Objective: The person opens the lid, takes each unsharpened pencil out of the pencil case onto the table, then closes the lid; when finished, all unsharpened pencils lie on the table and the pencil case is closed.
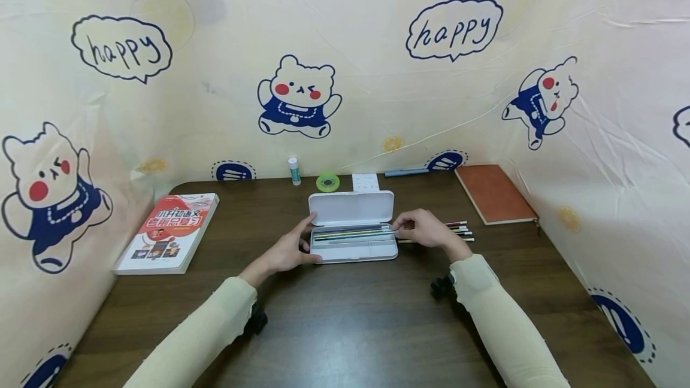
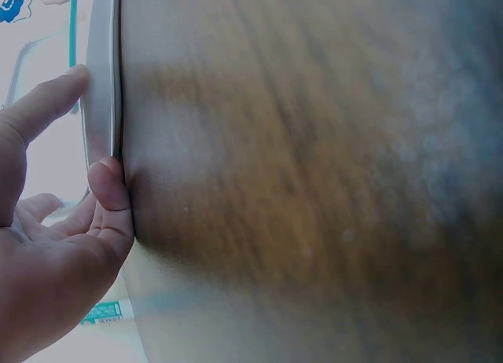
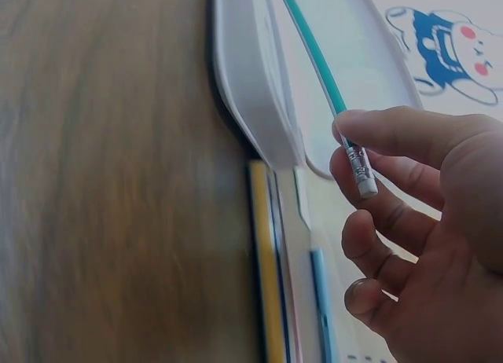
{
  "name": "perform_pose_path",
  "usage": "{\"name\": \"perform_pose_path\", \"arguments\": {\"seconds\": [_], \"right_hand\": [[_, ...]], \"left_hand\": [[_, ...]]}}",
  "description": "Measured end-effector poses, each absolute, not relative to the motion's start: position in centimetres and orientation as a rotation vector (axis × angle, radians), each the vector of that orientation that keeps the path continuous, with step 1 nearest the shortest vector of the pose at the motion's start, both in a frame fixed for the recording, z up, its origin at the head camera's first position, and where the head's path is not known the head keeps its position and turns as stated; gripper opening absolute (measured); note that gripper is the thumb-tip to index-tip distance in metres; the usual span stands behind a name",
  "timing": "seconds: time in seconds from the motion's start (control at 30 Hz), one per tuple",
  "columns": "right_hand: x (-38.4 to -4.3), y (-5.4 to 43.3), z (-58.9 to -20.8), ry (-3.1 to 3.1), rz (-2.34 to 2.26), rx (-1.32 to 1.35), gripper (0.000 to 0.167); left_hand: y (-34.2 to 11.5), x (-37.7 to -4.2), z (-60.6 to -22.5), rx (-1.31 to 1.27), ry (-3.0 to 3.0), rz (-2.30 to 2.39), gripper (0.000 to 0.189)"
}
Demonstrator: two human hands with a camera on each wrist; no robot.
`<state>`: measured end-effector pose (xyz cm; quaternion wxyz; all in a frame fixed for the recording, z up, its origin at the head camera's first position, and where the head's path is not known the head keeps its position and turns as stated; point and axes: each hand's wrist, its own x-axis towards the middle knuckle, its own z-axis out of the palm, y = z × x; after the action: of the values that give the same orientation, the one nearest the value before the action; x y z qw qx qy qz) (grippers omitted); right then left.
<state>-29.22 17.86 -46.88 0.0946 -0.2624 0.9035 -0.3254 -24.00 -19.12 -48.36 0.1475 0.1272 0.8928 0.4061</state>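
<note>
A white pencil case (image 1: 356,252) lies on the table with its lid (image 1: 351,208) raised at the back. Several pencils (image 1: 339,235) lie lengthwise in its rear part. My left hand (image 1: 286,251) grips the case's left end, thumb by the front corner and other fingers farther back. At the right end, my right hand (image 1: 426,230) pinches a green pencil (image 3: 318,60) between thumb and fingers, close to its white eraser (image 3: 366,187). The rest of this pencil reaches over the case. Beyond that hand are more loose pencils (image 1: 465,232), partly hidden by it.
A thick book (image 1: 167,232) lies at the left, a brown notebook (image 1: 496,193) at the back right. Along the back edge are a glue stick (image 1: 294,171), a green tape roll (image 1: 327,182), a white patterned card (image 1: 365,182) and a blue pen (image 1: 406,172).
</note>
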Motion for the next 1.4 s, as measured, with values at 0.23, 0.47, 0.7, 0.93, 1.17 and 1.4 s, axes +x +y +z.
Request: {"name": "perform_pose_path", "arguments": {"seconds": [0.23,0.47,0.7,0.93,1.17,1.4], "right_hand": [[-29.4,20.6,-46.3,2.684,-1.014,-0.724,0.008],[-29.4,23.6,-46.2,2.703,-1.006,-0.670,0.008],[-28.9,26.5,-46.3,2.729,-1.015,-0.615,0.010],[-28.4,28.8,-46.4,2.737,-1.001,-0.520,0.012],[-27.9,31.0,-46.7,2.765,-0.970,-0.490,0.014],[-27.4,32.5,-46.9,2.743,-0.948,-0.425,0.012]], "left_hand": [[-19.1,-24.0,-48.5,0.371,2.565,1.193,0.107],[-19.2,-24.1,-48.5,0.371,2.569,1.181,0.107],[-19.1,-24.1,-48.6,0.356,2.560,1.181,0.108],[-19.1,-24.0,-48.5,0.351,2.568,1.171,0.107],[-19.0,-24.0,-48.6,0.353,2.568,1.172,0.107],[-19.1,-24.1,-48.5,0.361,2.574,1.165,0.106]]}}
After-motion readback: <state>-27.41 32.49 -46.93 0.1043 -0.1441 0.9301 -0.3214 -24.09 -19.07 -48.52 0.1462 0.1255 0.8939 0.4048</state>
